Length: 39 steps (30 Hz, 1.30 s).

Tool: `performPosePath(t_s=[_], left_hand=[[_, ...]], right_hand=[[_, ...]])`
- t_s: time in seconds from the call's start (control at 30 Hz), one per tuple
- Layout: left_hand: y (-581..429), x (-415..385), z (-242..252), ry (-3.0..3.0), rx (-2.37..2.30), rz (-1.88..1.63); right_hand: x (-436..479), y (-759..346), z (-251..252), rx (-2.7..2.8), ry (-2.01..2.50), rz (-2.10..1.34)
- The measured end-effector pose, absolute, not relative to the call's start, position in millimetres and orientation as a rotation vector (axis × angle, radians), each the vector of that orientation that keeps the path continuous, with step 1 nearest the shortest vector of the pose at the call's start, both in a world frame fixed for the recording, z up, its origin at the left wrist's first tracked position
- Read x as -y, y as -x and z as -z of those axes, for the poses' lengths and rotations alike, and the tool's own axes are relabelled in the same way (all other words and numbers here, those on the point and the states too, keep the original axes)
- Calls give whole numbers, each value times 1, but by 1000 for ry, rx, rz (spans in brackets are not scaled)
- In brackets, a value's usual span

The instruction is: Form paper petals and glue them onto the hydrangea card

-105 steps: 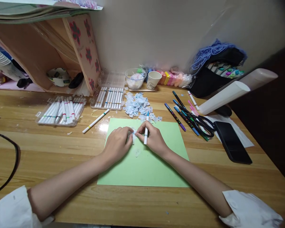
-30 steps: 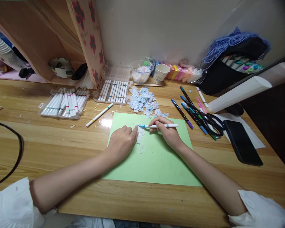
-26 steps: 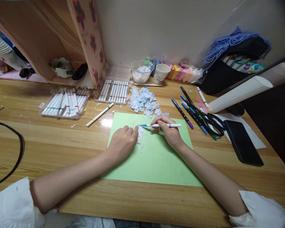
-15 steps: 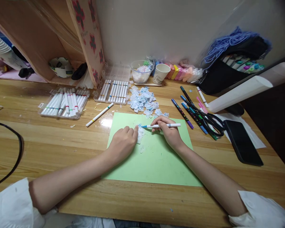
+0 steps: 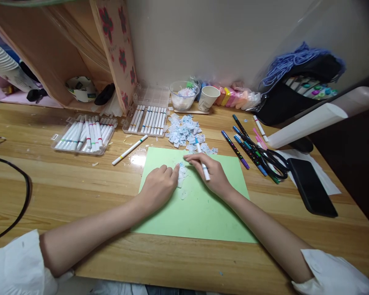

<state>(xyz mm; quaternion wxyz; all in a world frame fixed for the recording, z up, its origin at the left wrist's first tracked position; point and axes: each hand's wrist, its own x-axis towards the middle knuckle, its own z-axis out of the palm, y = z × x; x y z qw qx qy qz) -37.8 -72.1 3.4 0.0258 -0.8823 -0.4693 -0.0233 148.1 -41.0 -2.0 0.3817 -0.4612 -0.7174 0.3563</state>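
Note:
My left hand (image 5: 160, 184) rests on the light green sheet (image 5: 203, 219) with its fingers curled, and the fingertips press on small white paper scraps (image 5: 181, 178) with blue marks. My right hand (image 5: 213, 172) has a white marker (image 5: 204, 167) lying across it, blue tip pointing up and away. Its thumb and index finger reach toward the upper end of those scraps. Beyond the sheet lies a loose heap of blue-and-white paper pieces (image 5: 184, 129). What lies under my left fingertips is partly hidden.
Two marker cases, one left (image 5: 83, 135) and one further back (image 5: 146, 119), stand beyond a loose marker (image 5: 129, 150). A clear bowl (image 5: 184, 98) and paper cup (image 5: 208, 98) line the wall. Dark pens (image 5: 235, 149), scissors (image 5: 273, 159) and a phone (image 5: 312, 186) lie right.
The marker has swung in my right hand, from lying level with its tip at the scraps to pointing away, up off them. My left hand stays put.

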Motion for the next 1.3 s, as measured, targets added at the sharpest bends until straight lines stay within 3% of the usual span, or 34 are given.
performPosePath(t_s=[0.53,0.8,1.03,1.3], left_hand=[[37,72,2,2568,1369,281],[37,76,5,2537,1286,395],[34,81,5,2498,1285,438],[35,81,4,2493,1264,453]], right_hand=[[37,-140,6,1836,1243,-859],[26,-159,8,1380,1363,-489],[33,-157,3,1563,1024,-1187],[29,-159,5,1591,1080,-1304]])
